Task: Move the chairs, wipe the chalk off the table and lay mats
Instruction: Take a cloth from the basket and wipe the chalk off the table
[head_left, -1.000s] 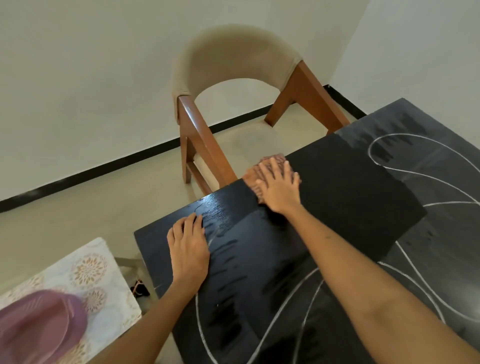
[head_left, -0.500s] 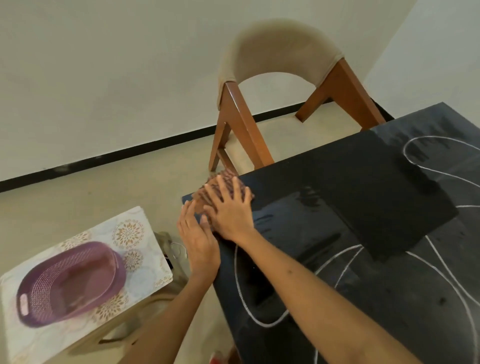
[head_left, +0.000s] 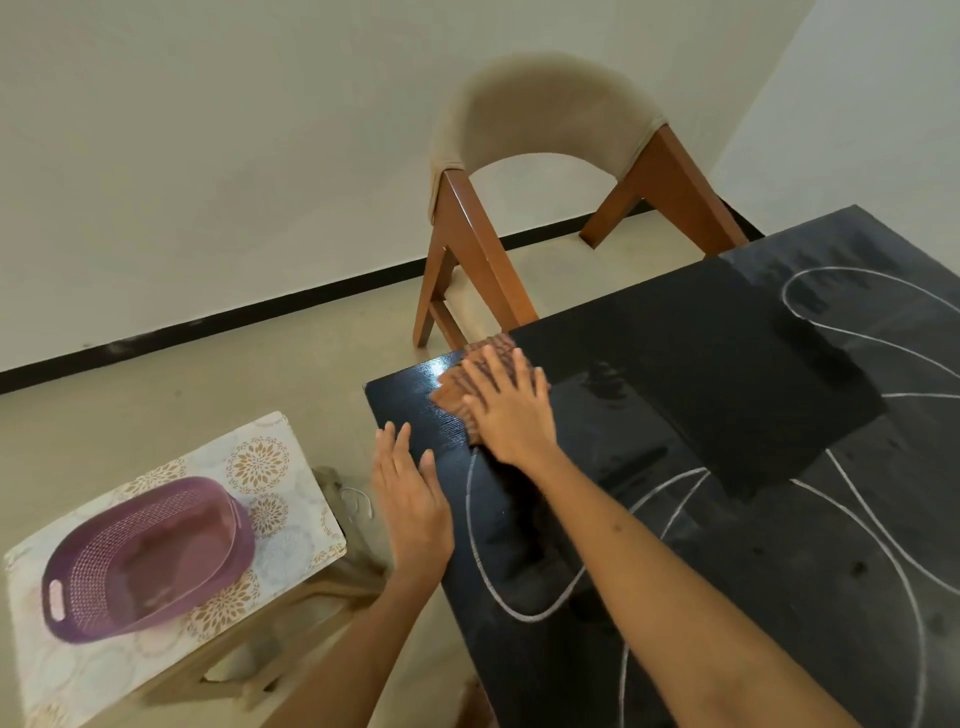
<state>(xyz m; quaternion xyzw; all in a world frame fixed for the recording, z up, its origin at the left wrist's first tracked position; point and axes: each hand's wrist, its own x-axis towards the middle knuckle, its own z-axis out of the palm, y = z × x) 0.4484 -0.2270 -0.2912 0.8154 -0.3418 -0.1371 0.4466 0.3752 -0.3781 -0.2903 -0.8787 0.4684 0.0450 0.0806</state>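
Currently the right hand (head_left: 511, 410) presses flat, fingers spread, on the cloth (head_left: 470, 384) at the tabletop (head_left: 779, 597) corner, left hand (head_left: 413, 501) open beside; chalk lines (head_left: 519, 587) remain, one mat (head_left: 717, 374) laid.

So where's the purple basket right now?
The basket sits at lower left of the head view, on a patterned stool beside the table, just left of the left hand.
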